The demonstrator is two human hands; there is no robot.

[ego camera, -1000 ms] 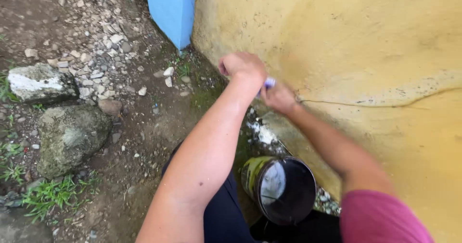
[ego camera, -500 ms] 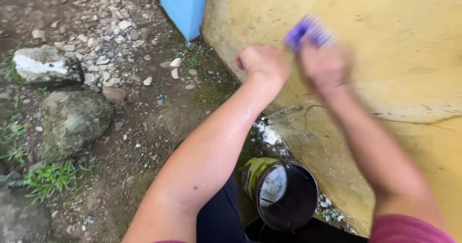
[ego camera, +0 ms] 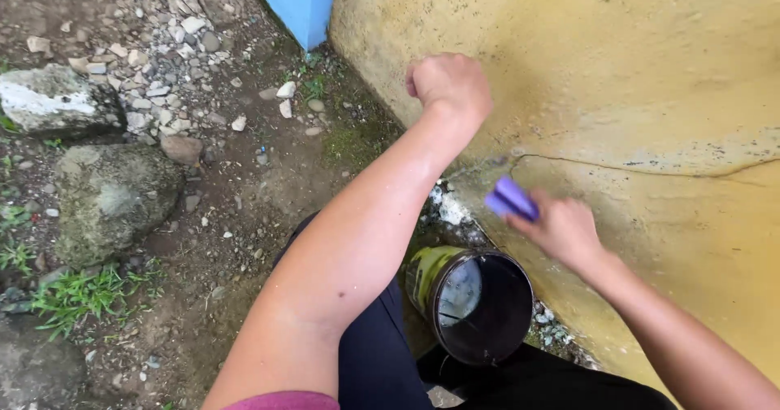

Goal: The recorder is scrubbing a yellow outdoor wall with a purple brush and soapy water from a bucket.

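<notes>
My right hand (ego camera: 562,229) grips a small purple brush (ego camera: 512,199) and presses it against the lower part of a yellow plastered wall (ego camera: 617,77), just under a long crack (ego camera: 650,163). My left hand (ego camera: 449,85) is closed in a fist with nothing visible in it, resting against the same wall higher up and to the left. Below both hands stands a dark round paint can (ego camera: 475,300) with yellow drips on its side, open at the top, close to my dark trousers (ego camera: 378,353).
A blue post (ego camera: 298,0) meets the wall at the top. Bare dirt with gravel (ego camera: 162,44) lies to the left, with two large mossy rocks (ego camera: 110,195) and tufts of grass (ego camera: 77,296). White paint chips (ego camera: 447,207) litter the wall's foot.
My right hand with the purple brush has come down the wall from high up to just below the crack. My left fist has stayed against the wall.
</notes>
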